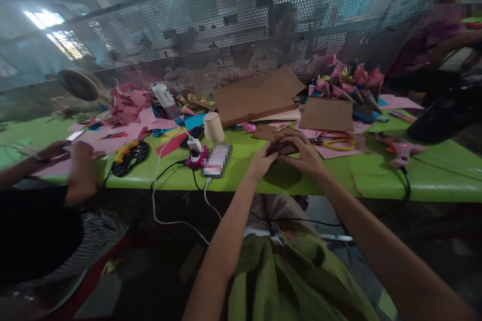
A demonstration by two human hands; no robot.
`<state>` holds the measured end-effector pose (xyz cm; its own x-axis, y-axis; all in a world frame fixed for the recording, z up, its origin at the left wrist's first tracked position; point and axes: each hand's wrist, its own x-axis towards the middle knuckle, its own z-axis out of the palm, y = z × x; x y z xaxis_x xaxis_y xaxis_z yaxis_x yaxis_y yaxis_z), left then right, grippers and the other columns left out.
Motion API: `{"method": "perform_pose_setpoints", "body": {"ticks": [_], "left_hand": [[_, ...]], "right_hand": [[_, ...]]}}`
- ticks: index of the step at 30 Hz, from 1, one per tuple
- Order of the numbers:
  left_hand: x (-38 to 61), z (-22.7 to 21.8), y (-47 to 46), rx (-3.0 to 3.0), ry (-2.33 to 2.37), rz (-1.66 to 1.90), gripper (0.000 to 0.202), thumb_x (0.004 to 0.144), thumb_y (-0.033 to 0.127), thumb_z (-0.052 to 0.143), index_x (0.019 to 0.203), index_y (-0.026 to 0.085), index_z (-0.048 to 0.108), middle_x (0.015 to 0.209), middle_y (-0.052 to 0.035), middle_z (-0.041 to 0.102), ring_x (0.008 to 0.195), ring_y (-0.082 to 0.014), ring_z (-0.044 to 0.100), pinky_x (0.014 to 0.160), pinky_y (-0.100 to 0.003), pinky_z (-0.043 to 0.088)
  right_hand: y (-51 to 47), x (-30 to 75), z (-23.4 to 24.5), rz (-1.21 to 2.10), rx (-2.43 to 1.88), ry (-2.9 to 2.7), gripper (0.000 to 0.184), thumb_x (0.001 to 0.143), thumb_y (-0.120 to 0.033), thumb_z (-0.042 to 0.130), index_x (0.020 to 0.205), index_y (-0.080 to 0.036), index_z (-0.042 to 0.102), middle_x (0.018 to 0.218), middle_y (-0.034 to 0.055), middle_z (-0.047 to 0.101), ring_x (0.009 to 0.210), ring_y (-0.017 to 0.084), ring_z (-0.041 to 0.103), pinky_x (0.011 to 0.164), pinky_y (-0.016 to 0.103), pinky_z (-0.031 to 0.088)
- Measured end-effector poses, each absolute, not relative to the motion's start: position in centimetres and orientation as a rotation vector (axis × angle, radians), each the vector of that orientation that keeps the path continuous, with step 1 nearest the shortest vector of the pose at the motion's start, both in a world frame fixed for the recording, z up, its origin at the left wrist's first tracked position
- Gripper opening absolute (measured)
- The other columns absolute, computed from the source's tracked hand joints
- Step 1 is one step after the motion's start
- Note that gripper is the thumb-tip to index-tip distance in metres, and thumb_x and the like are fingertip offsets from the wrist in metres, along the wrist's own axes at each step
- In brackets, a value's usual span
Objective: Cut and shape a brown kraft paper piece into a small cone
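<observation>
Just above the green table [241, 170], my left hand [264, 157] and my right hand [306, 154] meet with curved fingers. Between them is a small piece of brown card [286, 150], mostly covered by the fingers, so its full shape is hidden. Beyond the hands lie a flat brown card [262, 132] and a pencil [285, 126]. Scissors with yellow handles [341, 145] rest to the right of my right hand, on pink paper. A phone [216, 160] on a charging cable lies left of my left hand.
A pink glue gun [402, 150] is at the right, a black-and-yellow tool [130, 157] at the left. A beige cup [213, 127], a large brown sheet [259, 93] and pink paper pieces [130, 103] stand behind. A co-worker's hand [56, 150] is at left. Cables hang off the front edge.
</observation>
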<state>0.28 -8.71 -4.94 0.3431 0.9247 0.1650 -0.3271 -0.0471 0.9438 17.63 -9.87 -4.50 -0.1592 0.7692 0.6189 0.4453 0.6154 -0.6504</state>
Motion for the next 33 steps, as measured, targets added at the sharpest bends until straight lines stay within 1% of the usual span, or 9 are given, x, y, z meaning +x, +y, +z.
{"method": "perform_pose_setpoints", "body": {"ticks": [2, 5, 9, 13, 16, 19, 22, 26, 33], "left_hand": [[0.3, -4.9, -8.7, 1.188, 0.674, 1.182, 0.048, 0.071, 0.016, 0.078, 0.118, 0.024, 0.074, 0.133, -0.0058, 0.072, 0.134, -0.0288, 0.058, 0.119, -0.045, 0.038], [0.3, -4.8, -8.6, 1.115, 0.748, 1.19, 0.044, 0.072, 0.019, 0.078, 0.116, 0.022, 0.073, 0.126, -0.0067, 0.075, 0.124, -0.0285, 0.066, 0.11, -0.043, 0.048], [0.2, -4.6, -8.5, 0.918, 0.88, 1.159, 0.027, 0.079, 0.023, 0.072, 0.105, 0.015, 0.072, 0.106, -0.0104, 0.079, 0.102, -0.0286, 0.075, 0.091, -0.041, 0.058], [0.0, -4.3, -8.5, 0.773, 0.85, 1.207, 0.02, 0.084, 0.019, 0.065, 0.103, 0.016, 0.069, 0.095, -0.009, 0.08, 0.102, -0.0281, 0.076, 0.087, -0.039, 0.06], [0.1, -4.3, -8.5, 0.72, 0.821, 1.214, 0.018, 0.084, 0.019, 0.066, 0.102, 0.016, 0.068, 0.096, -0.0084, 0.079, 0.104, -0.0276, 0.076, 0.088, -0.04, 0.06], [0.2, -4.5, -8.3, 0.715, 0.838, 1.236, 0.018, 0.081, 0.019, 0.071, 0.099, 0.017, 0.069, 0.1, -0.0075, 0.079, 0.106, -0.0263, 0.074, 0.091, -0.039, 0.059], [0.3, -5.0, -8.0, 0.715, 0.862, 1.292, 0.021, 0.078, 0.019, 0.074, 0.099, 0.018, 0.072, 0.101, -0.0049, 0.079, 0.11, -0.0241, 0.072, 0.096, -0.038, 0.057], [0.2, -5.4, -7.9, 0.723, 0.822, 1.32, 0.025, 0.078, 0.019, 0.076, 0.102, 0.019, 0.072, 0.104, -0.0039, 0.079, 0.112, -0.0213, 0.07, 0.101, -0.035, 0.053], [-0.1, -5.2, -8.1, 0.765, 0.862, 1.371, 0.035, 0.082, 0.022, 0.074, 0.116, 0.021, 0.069, 0.112, -0.0046, 0.076, 0.106, -0.0219, 0.071, 0.094, -0.036, 0.056]], "right_hand": [[-9.8, 17.8, -4.4, 0.426, -0.999, -1.728, 0.037, 0.08, -0.04, 0.076, 0.114, -0.029, 0.067, 0.124, 0.0085, 0.066, 0.122, 0.031, 0.061, 0.105, 0.049, 0.051], [-9.6, 18.0, -4.4, 0.515, -1.013, -1.653, 0.027, 0.078, -0.041, 0.076, 0.101, -0.026, 0.07, 0.116, 0.0083, 0.068, 0.108, 0.028, 0.065, 0.095, 0.046, 0.055], [-9.5, 18.3, -4.4, 0.567, -0.989, -1.647, 0.012, 0.075, -0.036, 0.075, 0.079, -0.026, 0.07, 0.125, 0.0074, 0.067, 0.124, 0.031, 0.059, 0.108, 0.049, 0.046], [-9.3, 18.6, -4.6, 0.624, -0.984, -1.594, 0.015, 0.075, -0.039, 0.075, 0.074, -0.026, 0.068, 0.131, 0.0058, 0.066, 0.129, 0.032, 0.056, 0.113, 0.052, 0.039], [-8.9, 18.6, -5.0, 0.666, -1.008, -1.529, 0.022, 0.079, -0.043, 0.074, 0.072, -0.025, 0.064, 0.113, 0.0061, 0.071, 0.115, 0.029, 0.062, 0.104, 0.049, 0.046], [-8.6, 18.5, -5.5, 0.727, -1.019, -1.488, 0.024, 0.081, -0.047, 0.073, 0.078, -0.025, 0.064, 0.085, 0.0024, 0.069, 0.086, 0.023, 0.066, 0.082, 0.039, 0.054], [-8.7, 18.2, -5.7, 0.786, -0.993, -1.483, 0.028, 0.079, -0.049, 0.075, 0.09, -0.025, 0.068, 0.084, 0.0012, 0.07, 0.077, 0.02, 0.065, 0.072, 0.034, 0.054], [-9.0, 18.2, -5.5, 0.821, -0.952, -1.507, 0.037, 0.079, -0.049, 0.075, 0.108, -0.026, 0.07, 0.102, 0.0036, 0.074, 0.09, 0.021, 0.069, 0.078, 0.035, 0.056], [-9.3, 18.6, -4.9, 0.829, -0.902, -1.689, 0.045, 0.068, -0.038, 0.08, 0.111, -0.026, 0.075, 0.115, 0.0061, 0.077, 0.108, 0.028, 0.069, 0.098, 0.044, 0.054]]}}
